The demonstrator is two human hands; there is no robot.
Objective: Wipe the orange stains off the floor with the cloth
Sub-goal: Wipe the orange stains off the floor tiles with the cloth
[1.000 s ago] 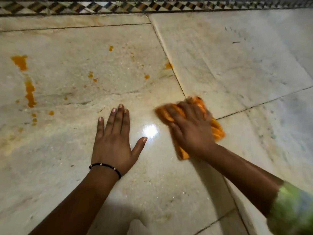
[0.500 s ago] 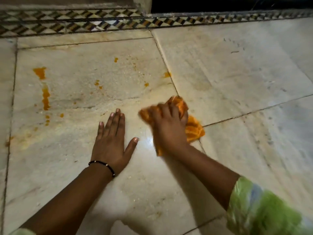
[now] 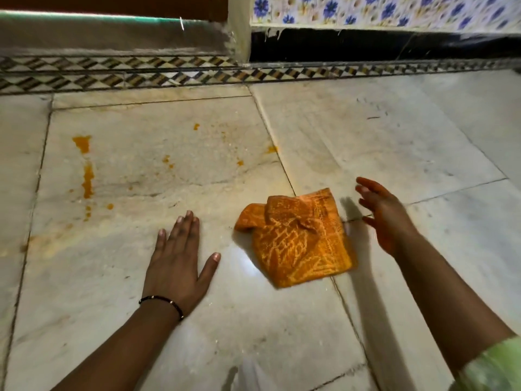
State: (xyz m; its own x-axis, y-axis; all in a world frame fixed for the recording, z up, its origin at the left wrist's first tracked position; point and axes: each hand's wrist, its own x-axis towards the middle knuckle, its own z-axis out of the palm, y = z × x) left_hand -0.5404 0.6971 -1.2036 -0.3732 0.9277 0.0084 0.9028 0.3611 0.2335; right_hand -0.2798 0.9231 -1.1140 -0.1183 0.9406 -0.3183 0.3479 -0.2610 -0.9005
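An orange patterned cloth (image 3: 296, 238) lies crumpled on the marble floor (image 3: 366, 153), across a tile joint. Just right of the cloth, my right hand (image 3: 383, 215) hovers with its fingers spread and nothing in it. To the cloth's left, my left hand (image 3: 177, 261) presses flat on the floor, fingers apart, with a black bracelet on the wrist. Orange stains mark the left tile: a long streak (image 3: 88, 179), a blotch (image 3: 82, 143) above it, and small spots (image 3: 168, 162) toward the centre. One spot (image 3: 272, 149) sits at the tile joint.
A patterned mosaic border (image 3: 169, 73) runs along the far edge of the floor. Behind it stand a dark step (image 3: 112, 38) at left and a wall with blue-flower tiles (image 3: 394, 9) over a black skirting at right.
My right hand has let go of the cloth and moved off it to the right. The cloth now lies free on the floor. The view has tilted up, showing the wall.
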